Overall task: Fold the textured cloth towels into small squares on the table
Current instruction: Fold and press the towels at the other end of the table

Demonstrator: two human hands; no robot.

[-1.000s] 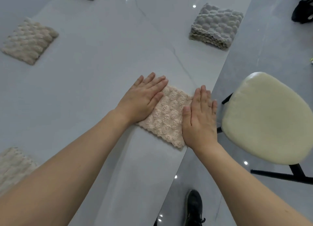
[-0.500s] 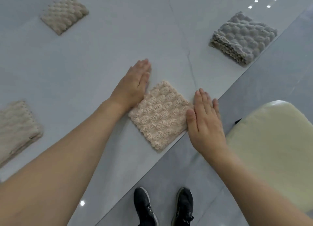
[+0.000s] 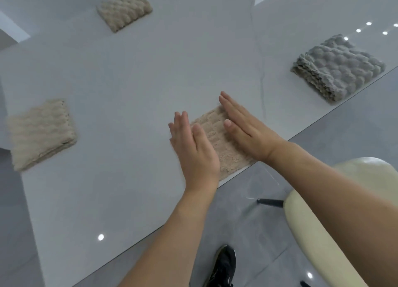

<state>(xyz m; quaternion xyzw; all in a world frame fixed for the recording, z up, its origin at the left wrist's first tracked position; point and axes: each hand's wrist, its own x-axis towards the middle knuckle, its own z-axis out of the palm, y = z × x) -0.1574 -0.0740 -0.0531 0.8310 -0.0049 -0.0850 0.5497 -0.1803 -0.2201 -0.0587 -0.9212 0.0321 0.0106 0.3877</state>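
A beige bubble-textured towel (image 3: pixel 217 140), folded into a small square, lies at the near edge of the pale grey table (image 3: pixel 133 86). My left hand (image 3: pixel 192 151) stands on its edge along the towel's left side, fingers straight. My right hand (image 3: pixel 245 128) lies flat with straight fingers along the towel's right side, covering part of it. Neither hand grips the cloth. Three more folded squares lie on the table: a beige towel (image 3: pixel 41 133) at the left, another beige towel (image 3: pixel 123 9) at the back, and a grey towel (image 3: pixel 338 67) at the right.
A cream padded chair (image 3: pixel 323 200) with black legs stands below the table's near edge on the right. My black shoe (image 3: pixel 221 267) shows on the glossy grey floor. The table edge runs diagonally from lower left to upper right.
The view has swung left. Both hands have closed in against the towel's two sides; the left hand has turned up onto its edge.
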